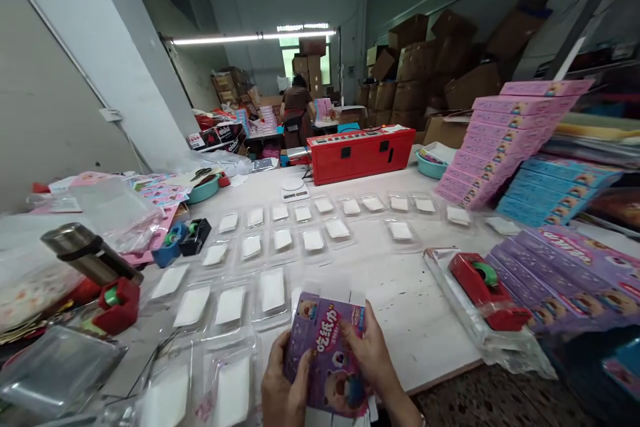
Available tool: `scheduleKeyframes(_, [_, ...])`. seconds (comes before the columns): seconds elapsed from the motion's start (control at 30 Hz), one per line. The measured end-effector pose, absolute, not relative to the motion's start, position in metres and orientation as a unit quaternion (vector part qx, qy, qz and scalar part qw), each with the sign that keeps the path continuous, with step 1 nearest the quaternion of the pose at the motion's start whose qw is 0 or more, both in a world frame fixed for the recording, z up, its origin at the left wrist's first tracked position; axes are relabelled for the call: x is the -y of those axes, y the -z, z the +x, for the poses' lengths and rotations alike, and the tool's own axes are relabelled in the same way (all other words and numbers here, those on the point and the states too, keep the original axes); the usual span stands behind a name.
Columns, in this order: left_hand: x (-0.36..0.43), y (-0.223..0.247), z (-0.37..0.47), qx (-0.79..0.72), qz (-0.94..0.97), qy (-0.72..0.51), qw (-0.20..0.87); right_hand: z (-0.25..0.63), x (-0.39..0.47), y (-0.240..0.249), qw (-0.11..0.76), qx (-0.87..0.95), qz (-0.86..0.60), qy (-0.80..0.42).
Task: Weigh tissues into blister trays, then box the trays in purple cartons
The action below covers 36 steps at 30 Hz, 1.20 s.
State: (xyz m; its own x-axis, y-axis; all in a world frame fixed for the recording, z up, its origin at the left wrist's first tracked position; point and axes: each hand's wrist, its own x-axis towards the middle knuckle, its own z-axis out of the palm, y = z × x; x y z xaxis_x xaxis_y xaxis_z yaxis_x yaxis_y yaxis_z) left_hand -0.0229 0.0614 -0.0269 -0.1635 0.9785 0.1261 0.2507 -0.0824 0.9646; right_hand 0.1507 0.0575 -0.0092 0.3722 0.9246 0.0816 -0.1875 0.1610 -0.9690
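A purple printed cardboard box with a cartoon bear is held low over the table's front edge, its white end flaps standing up at the far end. My left hand wraps its left side, thumb lying on the front. On the right side my right hand grips it, with the thumb pressed on the printed face. Just left of the box lie clear plastic trays, each bearing a white pad. More such trays with white pads spread in rows across the white table.
A red tape dispenser sits on a plastic-wrapped pack at right, beside purple boxes, blue boxes and a pink box stack. A red machine and white scale stand behind; a steel flask leans left. A person sits farther back.
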Motion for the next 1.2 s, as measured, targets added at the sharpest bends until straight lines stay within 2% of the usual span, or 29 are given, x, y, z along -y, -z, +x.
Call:
scheduleKeyframes(0.1, [-0.065,-0.008,-0.018,-0.526,0.465,-0.563,0.436,0.141,-0.045,-0.016,0.625,0.499,-0.468,-0.376])
scheduleKeyframes(0.2, [-0.076,-0.052,-0.009,-0.446,0.427,-0.605,0.502,0.142,-0.032,-0.043,0.583,0.672,-0.407,-0.206])
scheduleKeyframes(0.27, [-0.081,-0.071,-0.001,-0.416,0.393,-0.629,0.526,0.141,-0.028,-0.055,0.575,0.716,-0.383,-0.097])
scheduleKeyframes(0.33, [-0.082,-0.077,0.005,-0.413,0.377,-0.646,0.519,0.141,-0.027,-0.063,0.570,0.723,-0.386,-0.055])
scheduleKeyframes(0.47, [-0.080,-0.061,-0.003,-0.432,0.411,-0.608,0.524,0.145,-0.045,-0.069,0.578,0.684,-0.435,-0.086])
scheduleKeyframes(0.6, [-0.083,-0.053,-0.014,-0.407,0.417,-0.512,0.631,0.144,-0.070,-0.058,0.621,0.610,-0.443,-0.214])
scheduleKeyframes(0.7, [-0.087,-0.051,-0.012,-0.391,0.420,-0.544,0.612,0.134,-0.083,-0.035,0.680,0.576,-0.429,-0.148])
scheduleKeyframes(0.8, [-0.094,-0.036,-0.009,-0.385,0.464,-0.656,0.454,0.128,-0.087,-0.009,0.692,0.570,-0.440,-0.048])
scheduleKeyframes(0.9, [-0.098,-0.015,-0.014,-0.382,0.520,-0.663,0.380,0.133,-0.083,0.005,0.695,0.584,-0.419,-0.020])
scheduleKeyframes(1.03, [-0.093,-0.006,-0.019,-0.382,0.529,-0.621,0.435,0.141,-0.075,0.003,0.693,0.601,-0.396,-0.038])
scheduleKeyframes(1.13, [-0.084,-0.013,-0.013,-0.350,0.442,-0.665,0.489,0.141,-0.072,-0.001,0.714,0.583,-0.382,-0.068])
scheduleKeyframes(1.2, [-0.080,-0.016,-0.007,-0.318,0.425,-0.696,0.484,0.141,-0.072,-0.002,0.711,0.599,-0.363,-0.062])
